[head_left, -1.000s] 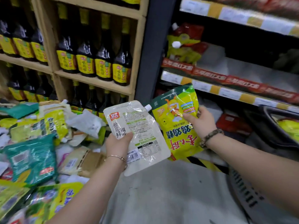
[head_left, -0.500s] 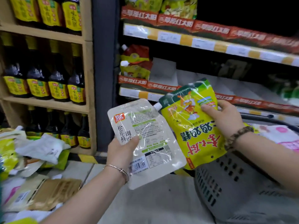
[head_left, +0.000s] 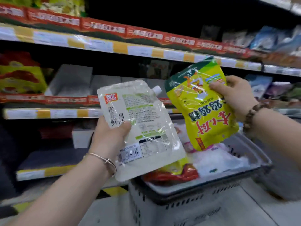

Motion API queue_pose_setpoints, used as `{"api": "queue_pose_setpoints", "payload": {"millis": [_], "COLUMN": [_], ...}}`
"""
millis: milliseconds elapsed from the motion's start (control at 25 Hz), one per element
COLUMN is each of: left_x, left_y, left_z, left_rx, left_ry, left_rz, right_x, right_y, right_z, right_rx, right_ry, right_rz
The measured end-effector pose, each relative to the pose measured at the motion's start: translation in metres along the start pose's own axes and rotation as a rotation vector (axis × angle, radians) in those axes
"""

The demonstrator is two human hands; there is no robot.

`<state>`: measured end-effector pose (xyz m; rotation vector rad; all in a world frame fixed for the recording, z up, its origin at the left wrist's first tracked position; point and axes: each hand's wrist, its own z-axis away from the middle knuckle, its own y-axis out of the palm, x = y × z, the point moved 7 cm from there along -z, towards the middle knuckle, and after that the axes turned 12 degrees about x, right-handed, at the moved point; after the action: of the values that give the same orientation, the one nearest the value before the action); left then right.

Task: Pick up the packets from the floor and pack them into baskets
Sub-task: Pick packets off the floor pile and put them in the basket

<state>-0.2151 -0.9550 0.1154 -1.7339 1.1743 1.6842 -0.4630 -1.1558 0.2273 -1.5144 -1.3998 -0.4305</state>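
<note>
My left hand (head_left: 109, 136) grips a white spouted pouch (head_left: 146, 128) by its left edge, thumb across the front. My right hand (head_left: 234, 93) pinches a yellow-green packet (head_left: 203, 111) with red characters near its top, upside down. Both packets hang in the air above a grey plastic basket (head_left: 187, 207) on the floor at lower right. Inside the basket lie a red-and-yellow packet (head_left: 175, 173) and white and pink packets (head_left: 224, 160). The yellow-green packet hangs over the basket's middle; the white pouch overlaps its left rim.
Store shelves with yellow and white price strips (head_left: 114, 46) run across the background, holding yellow-red packets (head_left: 19, 75) at left and bluish packs (head_left: 268, 38) at right. Grey floor (head_left: 260, 209) surrounds the basket. A yellow-black floor stripe (head_left: 114, 191) runs under the shelf.
The view has swung right, leaving the packet pile and bottle shelves out of sight. Both hands have carried their packets over the basket, which is now seen from above.
</note>
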Motion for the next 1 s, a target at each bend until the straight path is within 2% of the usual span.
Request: {"api": "queue_pose_setpoints", "payload": {"millis": [120,200,320,440,520,600,680,760,800,880,1000], "left_x": [0.031,0.052,0.079,0.101,0.109,0.109,0.103,0.100,0.104,0.124,0.147], "left_y": [0.061,0.101,0.146,0.168,0.180,0.196,0.215,0.241,0.255,0.270,0.261], "left_z": [-0.033,-0.058,-0.093,-0.116,-0.130,-0.141,-0.142,-0.136,-0.130,-0.118,-0.122], "left_rx": [0.056,0.078,0.018,-0.010,-0.006,0.048,0.120,0.200,0.288,0.454,0.449], "left_ry": [-0.072,-0.146,-0.232,-0.337,-0.394,-0.425,-0.441,-0.316,-0.244,-0.239,-0.380], "left_rz": [-0.128,-0.200,-0.243,-0.399,-0.584,-0.874,-1.319,-1.664,-1.699,-1.674,-1.753], "right_x": [-0.075,-0.134,-0.214,-0.253,-0.263,-0.261,-0.257,-0.257,-0.256,-0.250,-0.247], "right_y": [-0.047,-0.067,-0.070,-0.049,-0.032,-0.018,-0.004,0.009,0.013,0.022,0.043], "right_z": [-0.033,-0.053,-0.070,-0.077,-0.083,-0.091,-0.094,-0.089,-0.084,-0.075,-0.059], "right_rx": [-0.032,0.014,0.119,0.185,0.217,0.216,0.258,0.338,0.368,0.453,0.650], "right_ry": [0.127,0.252,0.489,0.580,0.564,0.517,0.471,0.430,0.387,0.236,0.097], "right_rz": [0.023,0.033,-0.046,-0.082,-0.061,0.032,0.254,0.484,0.558,0.627,0.694]}}
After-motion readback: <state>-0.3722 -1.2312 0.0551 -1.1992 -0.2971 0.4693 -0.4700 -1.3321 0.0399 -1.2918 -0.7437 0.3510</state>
